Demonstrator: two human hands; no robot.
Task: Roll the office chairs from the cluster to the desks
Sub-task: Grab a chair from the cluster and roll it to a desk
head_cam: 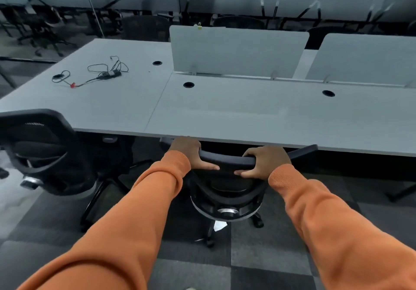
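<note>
A black office chair stands right in front of me, its seat tucked under the front edge of the long grey desk. Both hands grip the top rail of its backrest. My left hand holds the rail's left part, fingers curled over the top and thumb along the near side. My right hand grips the right part the same way. Orange sleeves cover both arms. A second black mesh chair stands at the desk to the left.
A tangle of black cables with a red plug lies on the desk's left part. Grey divider panels stand along the desk's far side. More chairs stand beyond, near a glass wall. Grey carpet tiles cover the floor.
</note>
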